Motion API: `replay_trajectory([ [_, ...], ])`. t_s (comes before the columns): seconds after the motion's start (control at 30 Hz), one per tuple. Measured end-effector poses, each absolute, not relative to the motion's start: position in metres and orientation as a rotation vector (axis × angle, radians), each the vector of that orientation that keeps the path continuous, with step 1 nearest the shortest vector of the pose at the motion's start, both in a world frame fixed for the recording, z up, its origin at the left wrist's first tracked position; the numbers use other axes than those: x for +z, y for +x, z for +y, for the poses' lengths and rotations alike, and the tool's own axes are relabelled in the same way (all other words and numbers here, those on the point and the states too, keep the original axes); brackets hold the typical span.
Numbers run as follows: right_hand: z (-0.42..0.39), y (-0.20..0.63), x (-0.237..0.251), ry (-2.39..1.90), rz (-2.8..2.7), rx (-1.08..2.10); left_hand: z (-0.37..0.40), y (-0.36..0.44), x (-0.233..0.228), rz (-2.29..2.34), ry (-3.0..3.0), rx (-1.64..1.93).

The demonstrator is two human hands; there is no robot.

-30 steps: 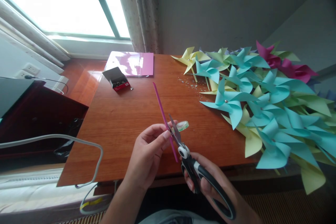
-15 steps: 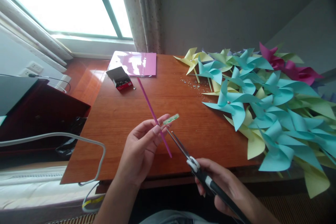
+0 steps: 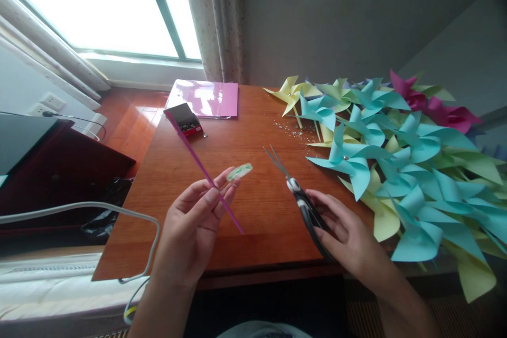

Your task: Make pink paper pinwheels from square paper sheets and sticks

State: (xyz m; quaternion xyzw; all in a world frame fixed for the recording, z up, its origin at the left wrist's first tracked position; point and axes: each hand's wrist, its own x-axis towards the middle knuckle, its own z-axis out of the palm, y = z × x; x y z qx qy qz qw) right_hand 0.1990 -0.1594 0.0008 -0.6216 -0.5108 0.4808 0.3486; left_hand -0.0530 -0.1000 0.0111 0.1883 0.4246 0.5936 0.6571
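My left hand [image 3: 198, 214] pinches a thin purple stick, perhaps a straw [image 3: 193, 156], that slants up to the left across the fingers. From the same fingers sticks out a small whitish-green strip [image 3: 240, 171], its exact kind unclear. In my right hand [image 3: 336, 222] is a pair of scissors [image 3: 295, 190] with black and white handles. Their slim blades are slightly parted and point up to the left, apart from the stick. To the right of the scissors lies a heap of paper pinwheels [image 3: 348, 161] in turquoise, yellow and magenta.
A small open red and black box [image 3: 186, 121] of tiny metal pieces stands at the back left. Behind it lies a glossy pink packet of sheets [image 3: 222, 97]. Shiny bits [image 3: 295, 129] are scattered near the pinwheels. A white cable [image 3: 156, 237] hangs by the table's left edge.
The scissors have drawn away from the left fingers, and my right hand has turned to hold them more upright. My left hand has shifted left with the purple stick and the strip.
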Motion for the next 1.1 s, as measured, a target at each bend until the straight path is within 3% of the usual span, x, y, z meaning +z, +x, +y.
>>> replay_trajectory([
  [0.17, -0.121, 0.169, -0.015, -1.733, -1.713, 0.553, -0.102, -0.071, 0.015, 1.034, 0.465, 1.444],
  [0.33, -0.099, 0.131, -0.023, -1.680, -1.918, 0.260, -0.101, -0.072, 0.013, 1.010, 0.467, 1.422],
  [0.8, -0.064, 0.150, -0.032, -1.887, -1.934, 0.002, -0.096, -0.062, 0.005, 0.981, 0.430, 1.354],
  [1.1, -0.062, 0.145, -0.029, -1.905, -1.941, 0.057, -0.094, -0.058, 0.003, 0.983, 0.420, 1.330],
])
